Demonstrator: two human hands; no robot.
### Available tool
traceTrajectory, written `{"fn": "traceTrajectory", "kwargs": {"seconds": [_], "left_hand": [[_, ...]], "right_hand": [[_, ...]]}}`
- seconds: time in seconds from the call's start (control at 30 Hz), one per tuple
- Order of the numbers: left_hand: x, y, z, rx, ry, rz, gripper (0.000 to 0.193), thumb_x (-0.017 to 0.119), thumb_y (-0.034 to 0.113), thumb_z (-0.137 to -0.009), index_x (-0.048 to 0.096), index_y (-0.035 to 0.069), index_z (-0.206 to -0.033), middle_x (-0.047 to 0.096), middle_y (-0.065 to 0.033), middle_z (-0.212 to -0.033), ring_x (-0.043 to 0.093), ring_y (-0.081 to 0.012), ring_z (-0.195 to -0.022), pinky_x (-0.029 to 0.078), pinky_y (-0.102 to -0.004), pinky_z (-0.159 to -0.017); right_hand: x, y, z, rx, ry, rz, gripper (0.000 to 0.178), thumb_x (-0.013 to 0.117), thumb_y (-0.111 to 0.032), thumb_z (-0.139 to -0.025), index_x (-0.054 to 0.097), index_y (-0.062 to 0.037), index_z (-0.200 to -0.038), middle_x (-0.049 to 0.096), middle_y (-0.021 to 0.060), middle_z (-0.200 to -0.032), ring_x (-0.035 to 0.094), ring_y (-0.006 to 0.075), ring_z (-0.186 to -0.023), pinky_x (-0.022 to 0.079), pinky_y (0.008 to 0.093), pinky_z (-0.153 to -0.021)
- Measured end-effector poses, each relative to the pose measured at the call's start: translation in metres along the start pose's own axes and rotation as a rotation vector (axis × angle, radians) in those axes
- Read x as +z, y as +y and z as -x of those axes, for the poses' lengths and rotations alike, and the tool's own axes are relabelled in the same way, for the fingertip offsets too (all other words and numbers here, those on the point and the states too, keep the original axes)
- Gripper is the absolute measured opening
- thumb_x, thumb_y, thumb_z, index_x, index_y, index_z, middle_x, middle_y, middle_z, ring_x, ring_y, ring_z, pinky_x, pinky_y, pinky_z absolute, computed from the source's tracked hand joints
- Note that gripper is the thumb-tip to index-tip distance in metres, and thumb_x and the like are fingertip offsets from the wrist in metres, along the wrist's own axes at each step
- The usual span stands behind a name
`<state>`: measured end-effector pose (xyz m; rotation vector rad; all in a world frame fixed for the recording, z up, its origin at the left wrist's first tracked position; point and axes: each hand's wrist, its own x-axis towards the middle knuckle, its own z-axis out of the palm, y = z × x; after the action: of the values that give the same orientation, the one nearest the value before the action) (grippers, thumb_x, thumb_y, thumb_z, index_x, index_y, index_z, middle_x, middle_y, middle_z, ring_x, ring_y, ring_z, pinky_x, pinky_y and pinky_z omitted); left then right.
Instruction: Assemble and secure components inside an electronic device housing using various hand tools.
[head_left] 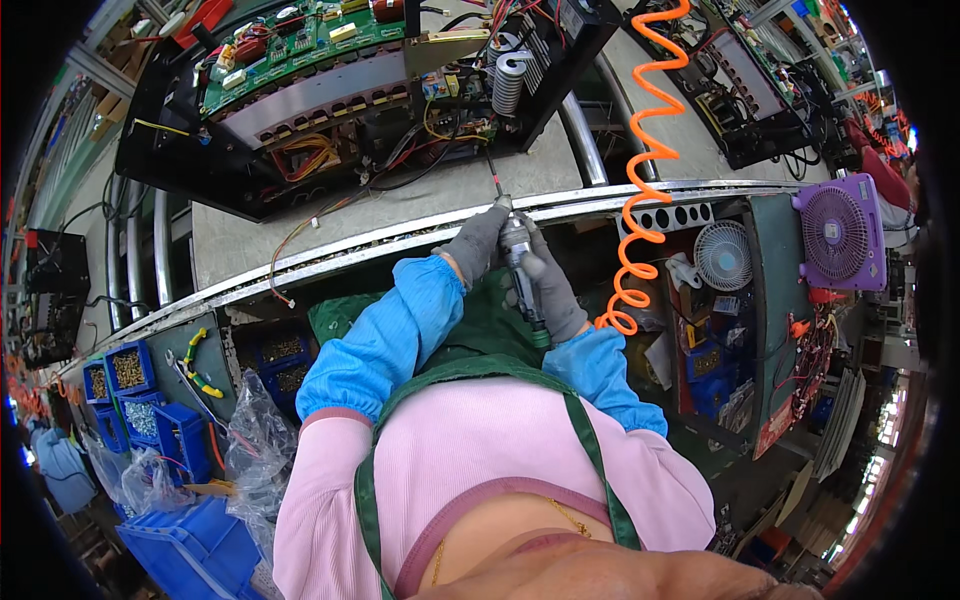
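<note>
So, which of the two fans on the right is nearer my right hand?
The round, white-rimmed fan is nearer your gloved right hand; the other, the purple square-framed fan, stands farther right.

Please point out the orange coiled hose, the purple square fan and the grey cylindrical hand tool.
Orange coiled hose point(655, 156), head view: a middle coil.
Purple square fan point(836, 232), head view: its round grille.
Grey cylindrical hand tool point(516, 240), head view: its barrel.

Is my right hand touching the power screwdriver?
Touching: the head view shows the gloved right hand wrapped around the body of the power screwdriver.
</note>
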<state>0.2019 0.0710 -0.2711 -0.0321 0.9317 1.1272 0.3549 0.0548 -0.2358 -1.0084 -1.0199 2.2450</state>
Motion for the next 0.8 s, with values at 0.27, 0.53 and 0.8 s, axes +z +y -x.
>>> {"fn": "traceTrajectory", "kwargs": {"seconds": [0.27,0.53,0.8], "left_hand": [[-0.001,0.003,0.004,0.048,-0.002,-0.095,0.031,0.046,0.038,-0.098,0.055,0.008,-0.099,0.059,-0.007,-0.087,0.058,-0.0205,-0.076,0.052,-0.0384,-0.07],[-0.004,0.002,-0.001,0.039,-0.006,-0.121,0.031,0.039,0.038,-0.099,0.054,0.011,-0.107,0.058,-0.007,-0.091,0.059,-0.0219,-0.079,0.053,-0.0414,-0.071],[-0.017,-0.008,-0.011,0.056,0.048,-0.062,0.033,0.033,0.036,-0.1,0.053,0.012,-0.111,0.059,-0.0087,-0.095,0.06,-0.0239,-0.083,0.053,-0.0433,-0.071]], "right_hand": [[0.004,-0.006,0.0,0.008,-0.066,-0.143,0.077,0.059,-0.033,-0.086,0.017,-0.0222,-0.149,0.058,0.0098,-0.089,0.06,0.0156,-0.061,0.052,0.0286,-0.047],[-0.007,-0.001,-0.002,0.039,-0.107,-0.157,0.081,0.061,-0.041,-0.085,0.014,-0.0242,-0.15,0.056,0.0109,-0.086,0.06,0.0156,-0.061,0.055,0.0303,-0.049],[-0.007,-0.002,0.001,0.034,-0.102,-0.105,0.073,0.058,-0.042,-0.088,0.019,-0.0236,-0.148,0.061,0.0076,-0.081,0.061,0.0136,-0.055,0.056,0.0284,-0.051]]}}
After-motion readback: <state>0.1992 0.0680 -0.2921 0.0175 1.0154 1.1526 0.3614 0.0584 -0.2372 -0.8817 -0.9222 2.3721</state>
